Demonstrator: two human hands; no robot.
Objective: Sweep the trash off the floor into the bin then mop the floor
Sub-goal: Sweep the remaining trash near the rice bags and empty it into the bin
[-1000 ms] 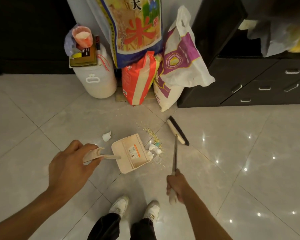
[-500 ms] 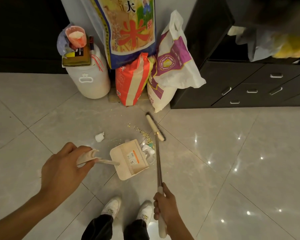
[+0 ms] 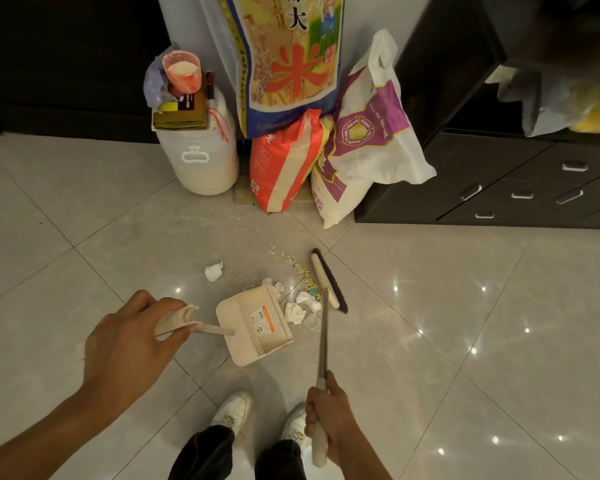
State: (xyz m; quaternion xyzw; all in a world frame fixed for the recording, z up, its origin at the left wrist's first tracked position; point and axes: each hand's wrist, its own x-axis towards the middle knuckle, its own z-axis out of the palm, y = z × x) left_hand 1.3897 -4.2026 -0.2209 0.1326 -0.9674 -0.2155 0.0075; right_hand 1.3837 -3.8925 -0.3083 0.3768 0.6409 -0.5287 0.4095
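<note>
Hemming paper scraps (image 3: 300,306) between dustpan (image 3: 257,327) and broom (image 3: 328,282), leaving floor (image 3: 465,306) open rightward; gripping dustpan handle in left hand (image 3: 125,344), broomstick in right hand (image 3: 328,414).

Glossy tiled floor (image 3: 465,358) — paper scraps (image 3: 297,306), crumbs (image 3: 298,266), dustpan (image 3: 255,325)

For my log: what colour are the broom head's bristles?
Black bristles along a cream broom head, seen in the head view.

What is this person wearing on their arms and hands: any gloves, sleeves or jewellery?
Nothing that shows. The left hand and right hand are bare: no gloves, rings or wristbands are visible. Both forearms are uncovered up to the picture's edge, so no sleeve appears. Lower down are dark trousers and white shoes.
</note>
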